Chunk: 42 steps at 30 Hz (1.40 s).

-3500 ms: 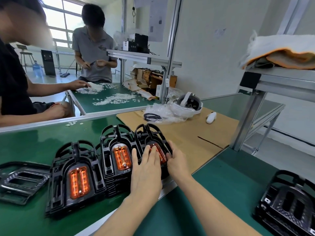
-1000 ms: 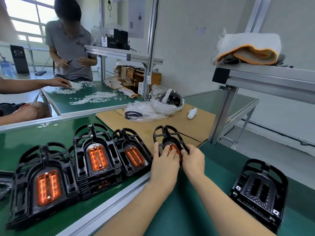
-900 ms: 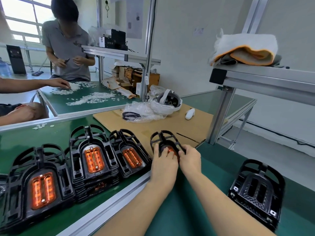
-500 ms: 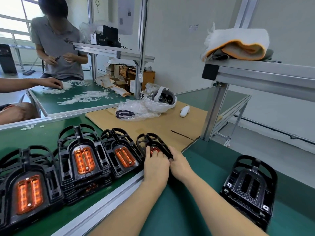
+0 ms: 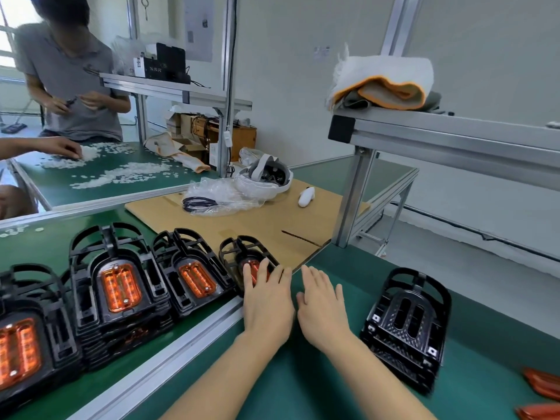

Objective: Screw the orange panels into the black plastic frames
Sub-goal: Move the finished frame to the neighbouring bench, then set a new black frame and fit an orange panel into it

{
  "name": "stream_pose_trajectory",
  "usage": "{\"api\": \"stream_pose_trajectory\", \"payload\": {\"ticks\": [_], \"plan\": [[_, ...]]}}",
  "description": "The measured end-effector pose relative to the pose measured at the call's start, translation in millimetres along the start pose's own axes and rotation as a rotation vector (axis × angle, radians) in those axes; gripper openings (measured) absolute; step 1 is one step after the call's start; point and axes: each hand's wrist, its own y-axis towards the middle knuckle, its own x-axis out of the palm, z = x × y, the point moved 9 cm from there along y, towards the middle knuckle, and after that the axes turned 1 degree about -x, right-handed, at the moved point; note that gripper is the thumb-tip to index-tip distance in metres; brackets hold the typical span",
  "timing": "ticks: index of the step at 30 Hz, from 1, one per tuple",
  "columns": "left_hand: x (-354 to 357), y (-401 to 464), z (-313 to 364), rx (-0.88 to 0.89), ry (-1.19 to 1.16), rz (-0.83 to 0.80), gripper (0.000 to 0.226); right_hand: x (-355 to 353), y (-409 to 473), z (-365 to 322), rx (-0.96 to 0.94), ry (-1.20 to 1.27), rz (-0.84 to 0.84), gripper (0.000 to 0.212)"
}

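On the green bench (image 5: 303, 389) a row of finished frames lies side by side, likely set aside as done. The last frame (image 5: 239, 253) lies flat, arched end away, long axis slanting up-left, its panel (image 5: 251, 265) along it. Left hand (image 5: 266, 301) rests on it with straight fingers, gripping nothing. Right hand (image 5: 321, 307) is flat, open and empty. Bare frames (image 5: 406, 322) wait stacked beside it.

Pale plain walls (image 5: 303, 86) close the room behind green-topped workbenches (image 5: 303, 374) with aluminium rails. An aluminium-framed shelf (image 5: 454, 137) on the right carries a folded white and orange cloth (image 5: 385, 83). A sheet of cardboard (image 5: 266, 219) lies on the bench, and daylight enters through a window (image 5: 4, 40) at far left.
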Motion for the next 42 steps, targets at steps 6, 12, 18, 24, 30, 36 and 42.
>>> {"api": "stream_pose_trajectory", "payload": {"ticks": [6,12,18,24,30,36,42], "plan": [[-6,-9,32,0.003,-0.175,-0.021,0.049,-25,-38,24,0.082,-0.089,0.103,0.055],[-2,-22,75,0.040,-0.380,-0.116,0.048,-48,-75,56,0.174,-0.098,0.188,0.056],[19,-38,114,-0.019,-0.873,-0.292,0.048,-72,-122,113,0.375,-0.089,0.297,0.058],[35,-42,117,-0.254,-1.241,-0.402,0.047,-67,-142,159,0.458,0.182,0.283,0.055],[38,-40,121,-0.240,-1.229,-0.478,0.041,-50,-133,171,0.428,0.443,0.140,0.051],[31,-45,129,-0.196,-1.256,-0.464,0.039,-51,-135,172,0.410,0.501,0.131,0.051],[22,-50,133,-0.174,-1.249,-0.401,0.035,-65,-146,173,0.393,0.530,0.174,0.050]]}}
